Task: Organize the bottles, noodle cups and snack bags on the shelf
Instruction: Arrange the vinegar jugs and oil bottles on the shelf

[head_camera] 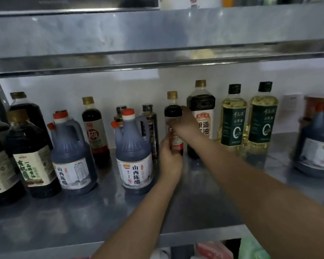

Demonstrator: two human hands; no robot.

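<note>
Both hands are on the small dark bottle (173,109), mid-shelf and upright! The left hand (169,159) wraps its fingers round the lower body. The right hand (181,122) grips it just under the shoulder. The bottle sits between the vinegar jug (133,146) on its left and the tall soy bottle (201,107) on its right. Two oil bottles (233,116) stand further right along the steel shelf (101,212). Whether its base touches the shelf, I can't tell.
</note>
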